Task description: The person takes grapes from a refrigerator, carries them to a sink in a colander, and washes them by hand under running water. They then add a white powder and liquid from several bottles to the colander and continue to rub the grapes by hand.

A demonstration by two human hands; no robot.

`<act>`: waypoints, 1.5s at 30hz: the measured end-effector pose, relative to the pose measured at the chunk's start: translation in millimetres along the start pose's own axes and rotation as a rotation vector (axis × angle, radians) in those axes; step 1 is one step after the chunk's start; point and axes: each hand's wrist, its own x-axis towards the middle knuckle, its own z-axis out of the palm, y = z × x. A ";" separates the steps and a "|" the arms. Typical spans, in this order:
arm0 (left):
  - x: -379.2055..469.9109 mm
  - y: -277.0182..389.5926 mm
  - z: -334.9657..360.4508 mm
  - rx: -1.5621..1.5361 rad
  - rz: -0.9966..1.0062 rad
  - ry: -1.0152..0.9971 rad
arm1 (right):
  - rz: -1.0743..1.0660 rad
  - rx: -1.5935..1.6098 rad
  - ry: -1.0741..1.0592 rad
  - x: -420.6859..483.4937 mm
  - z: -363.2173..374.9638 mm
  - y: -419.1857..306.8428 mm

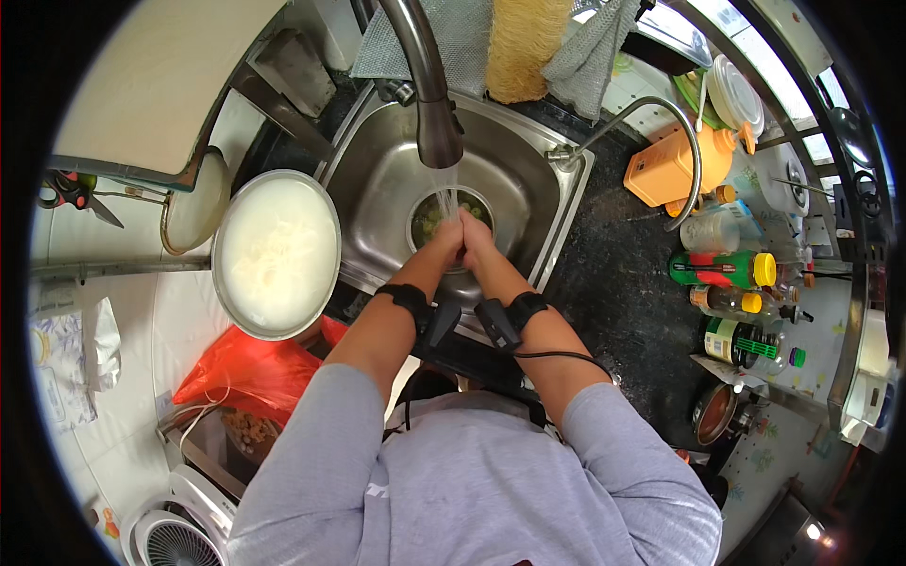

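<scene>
My left hand (pixel 446 238) and my right hand (pixel 476 229) are pressed together under running water (pixel 446 189) from a dark metal faucet (pixel 439 134). Right below them a round metal bowl (pixel 494 205) sits in the stainless steel sink (pixel 382 177). Inside the bowl lie green pieces of food (pixel 428 216), perhaps fruit or vegetables, partly covered by my hands and the water. The fingers are turned away from view, so whether anything is between them cannot be seen.
Left of the sink stands a large round container (pixel 276 255) with whitish contents. A red plastic bag (pixel 248 371) hangs below it. A thin curved spout (pixel 690 134) rises at the sink's right corner. Along the right counter stand an orange jug (pixel 665 170) and several bottles (pixel 722 269).
</scene>
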 end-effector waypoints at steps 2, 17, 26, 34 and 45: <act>-2.4 4.2 -16.5 -0.079 -0.010 0.033 | -0.083 0.099 0.060 -5.5 19.6 4.1; -55.7 49.4 11.6 -0.224 -0.144 -0.020 | -0.590 -0.474 0.273 -11.1 -0.5 4.0; 15.7 -10.7 -38.5 0.033 -0.057 0.061 | -0.633 -1.217 0.216 23.1 -7.9 8.6; 25.8 16.3 -65.8 -0.338 -0.346 0.014 | -0.637 -1.500 0.227 72.9 -31.3 -2.7; 93.2 -29.9 -51.0 -0.487 -0.417 0.021 | -0.537 -1.476 0.007 90.2 -25.3 20.9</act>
